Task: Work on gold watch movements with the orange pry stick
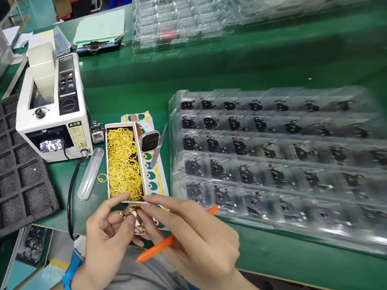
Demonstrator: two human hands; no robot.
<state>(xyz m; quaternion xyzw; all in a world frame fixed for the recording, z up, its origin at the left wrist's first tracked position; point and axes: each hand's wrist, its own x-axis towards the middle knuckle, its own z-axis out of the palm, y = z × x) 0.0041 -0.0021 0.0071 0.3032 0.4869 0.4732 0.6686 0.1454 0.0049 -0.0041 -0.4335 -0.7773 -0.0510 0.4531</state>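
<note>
Between the fingertips of both hands is a small gold round metal part [137,222], partly covered by the fingers. My left hand [108,238] pinches it from the left with thumb and fingers. An orange pointed stick [154,250] lies across my right hand [199,237], tucked between its fingers, while that hand's fingertips touch the gold part. Just beyond the fingers stands an open white box [141,159] filled with thin yellow rings [123,162]. Patterned sheets [160,176] lie beside the box, under a dark-faced round-cornered object [150,141] and a metal blade [159,146].
On the right spreads a clear compartment tray [178,166] with black parts. A white tape dispenser [74,90] and a black foam tray [30,175] holding gold parts stand left. A clear plastic strip [90,174] and a black cable [69,201] lie nearby. Clear trays [178,10] stand behind.
</note>
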